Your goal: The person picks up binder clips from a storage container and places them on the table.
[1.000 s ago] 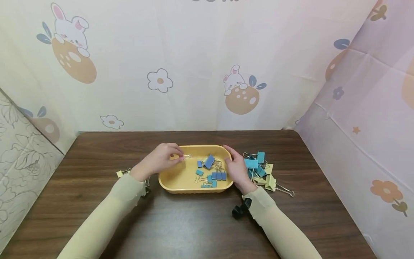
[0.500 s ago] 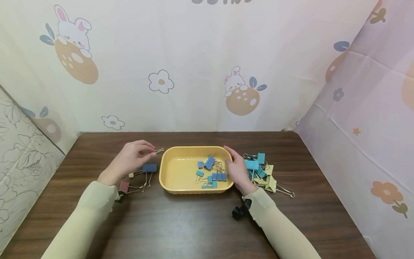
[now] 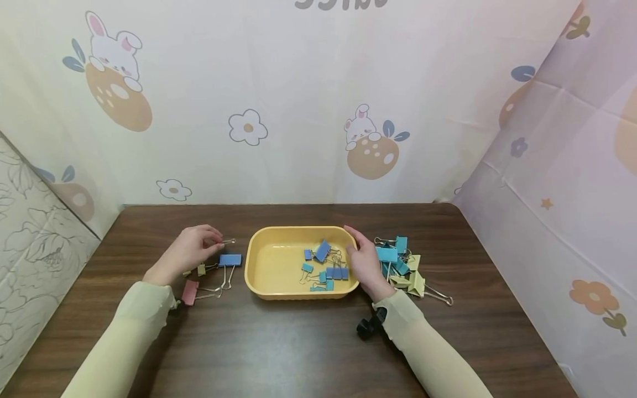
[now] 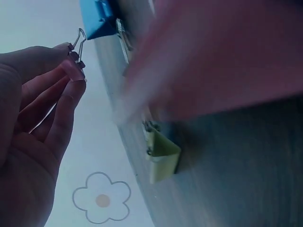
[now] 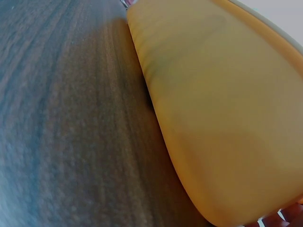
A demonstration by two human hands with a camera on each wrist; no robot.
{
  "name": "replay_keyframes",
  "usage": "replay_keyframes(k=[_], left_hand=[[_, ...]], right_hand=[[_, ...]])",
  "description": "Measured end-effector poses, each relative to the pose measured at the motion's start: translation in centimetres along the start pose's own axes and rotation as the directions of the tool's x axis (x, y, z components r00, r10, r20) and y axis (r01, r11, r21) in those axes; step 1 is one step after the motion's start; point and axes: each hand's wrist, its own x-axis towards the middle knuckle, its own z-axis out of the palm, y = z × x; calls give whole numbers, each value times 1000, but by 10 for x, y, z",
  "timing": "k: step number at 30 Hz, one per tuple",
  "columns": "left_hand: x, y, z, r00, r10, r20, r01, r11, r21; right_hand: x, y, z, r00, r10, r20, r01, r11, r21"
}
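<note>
My left hand (image 3: 186, 251) is over the table's left side, left of the yellow tray (image 3: 273, 296). Between its thumb and fingertips it pinches a small pink binder clip (image 4: 73, 70), whose wire handle sticks out. Below and around that hand lie a blue binder clip (image 3: 230, 260), a larger pink binder clip (image 3: 189, 292) and a yellow binder clip (image 3: 201, 270). My right hand (image 3: 367, 264) grips the tray's right end, thumb at the inner side; in the right wrist view the tray's outer wall (image 5: 222, 109) hides most of the fingers.
Several blue and teal binder clips (image 3: 323, 250) lie in the tray's right half. Right of the right hand, teal binder clips (image 3: 387, 254) and yellow-green binder clips (image 3: 416, 282) form a pile. A patterned curtain (image 3: 298, 155) stands behind the table.
My left hand has moved left out of the tray with the small pink binder clip, then slightly lower over the left-hand clips. My right hand and the tray stay in place.
</note>
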Motion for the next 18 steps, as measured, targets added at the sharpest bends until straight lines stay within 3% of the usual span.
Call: replay_keyframes(k=[7,18], left_hand=[[-1,-5,3,998,29,60,-31,999,25],[-2,-8,6,995,58,80,-60,998,25]], right_hand=[[0,-1,0,1000,-4,-2,4,1000,-2],[-1,-1,0,1000,-1,-6,1,1000,-2]])
